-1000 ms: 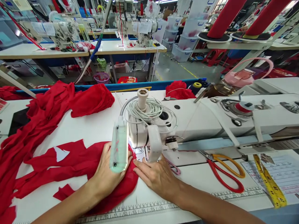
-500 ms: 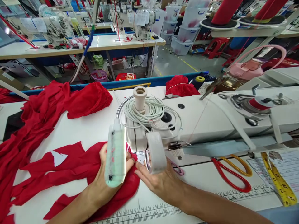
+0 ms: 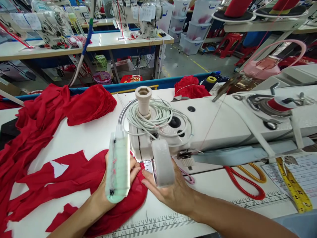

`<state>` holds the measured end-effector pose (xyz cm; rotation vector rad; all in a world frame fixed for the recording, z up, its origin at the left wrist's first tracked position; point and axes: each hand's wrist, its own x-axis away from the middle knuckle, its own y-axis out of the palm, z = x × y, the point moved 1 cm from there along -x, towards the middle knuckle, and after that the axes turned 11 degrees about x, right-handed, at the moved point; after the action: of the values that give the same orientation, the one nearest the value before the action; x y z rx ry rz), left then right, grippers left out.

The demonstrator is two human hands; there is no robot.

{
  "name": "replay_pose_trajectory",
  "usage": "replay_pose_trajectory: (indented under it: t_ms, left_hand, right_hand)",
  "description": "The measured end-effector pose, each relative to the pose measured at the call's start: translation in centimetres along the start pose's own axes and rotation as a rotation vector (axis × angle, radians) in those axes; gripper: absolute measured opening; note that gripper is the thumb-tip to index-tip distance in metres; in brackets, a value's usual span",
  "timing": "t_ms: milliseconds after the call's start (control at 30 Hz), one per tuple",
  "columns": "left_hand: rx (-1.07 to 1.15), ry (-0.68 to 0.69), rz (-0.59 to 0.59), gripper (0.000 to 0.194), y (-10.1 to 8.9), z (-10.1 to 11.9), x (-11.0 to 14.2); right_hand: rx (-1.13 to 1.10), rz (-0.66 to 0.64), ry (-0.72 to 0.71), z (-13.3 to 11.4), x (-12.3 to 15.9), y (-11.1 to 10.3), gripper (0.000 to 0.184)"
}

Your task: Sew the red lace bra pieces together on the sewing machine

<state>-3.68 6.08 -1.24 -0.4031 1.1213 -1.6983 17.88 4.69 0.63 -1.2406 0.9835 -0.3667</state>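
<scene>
A red fabric piece (image 3: 135,195) lies under the head of a white sewing machine (image 3: 213,122), its folded edge by the needle area. My left hand (image 3: 132,170) is closed on this fabric left of the needle, fingers bent; a pale green lamp (image 3: 118,168) hides much of it. From the right, my right hand (image 3: 170,191) holds the same edge between fingertips, close to the left fingers. A whitish guard or roll (image 3: 163,163) covers part of the right hand. The needle itself is hidden.
Red cloth piles (image 3: 90,104) lie at the left. A coiled pale cable (image 3: 158,115) sits on the machine head. Red-handled scissors (image 3: 245,185), a yellow tape measure (image 3: 294,185) and a written sheet (image 3: 302,172) are at the right. A printed ruler (image 3: 158,224) runs along the front.
The whole view has shifted slightly left and up. Both hands stay at the fabric edge by the needle area; the left fingers show a little more beside the lamp.
</scene>
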Motion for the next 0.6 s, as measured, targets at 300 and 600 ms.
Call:
replay_pose_trajectory:
  t_ms: [300, 600]
  left_hand:
    - [0.002, -0.01, 0.01, 0.018, 0.0, 0.7, -0.5]
    - [-0.031, 0.0, -0.016, 0.019, -0.7, 1.7, -0.9]
  right_hand:
    - [-0.005, 0.02, -0.038, 0.2, -0.2, -0.4, 0.017]
    - [-0.008, 0.031, -0.023, -0.2, -0.1, 0.4, 0.024]
